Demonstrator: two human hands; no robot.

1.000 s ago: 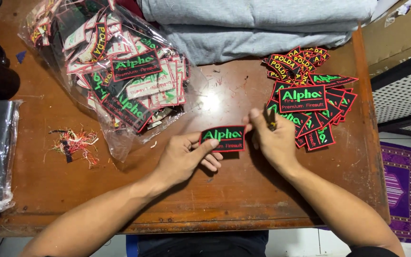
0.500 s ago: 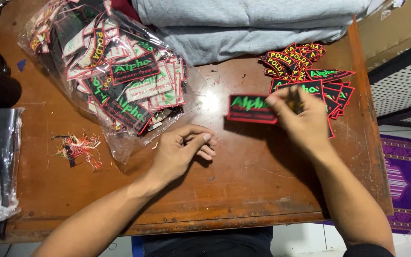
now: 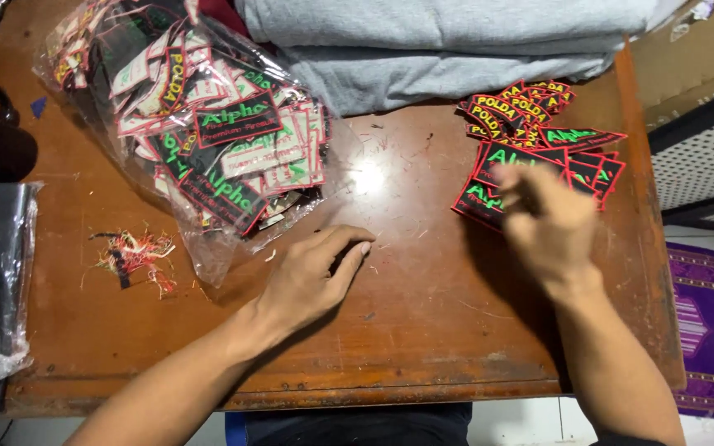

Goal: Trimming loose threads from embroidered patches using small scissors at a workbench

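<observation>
Head view shows your right hand (image 3: 549, 221) blurred over the stack of black embroidered patches (image 3: 539, 165) at the far right of the wooden surface (image 3: 423, 330); whether its fingers are pinching a patch or just resting on the pile, you cannot tell. Your left hand (image 3: 311, 277) lies near the middle, fingers loosely curled, palm down on the bare wood and holding nothing. These patches look light, thin and flexible with a stiffer stitched red border, so they should slide easily over one another; take one by a corner or short edge rather than pressing on the face. A clear plastic bag of more patches (image 3: 208, 140) sits far left, thread scraps (image 3: 134, 256) beside it, and folded grey fabric (image 3: 456, 41) lies at the far edge.
</observation>
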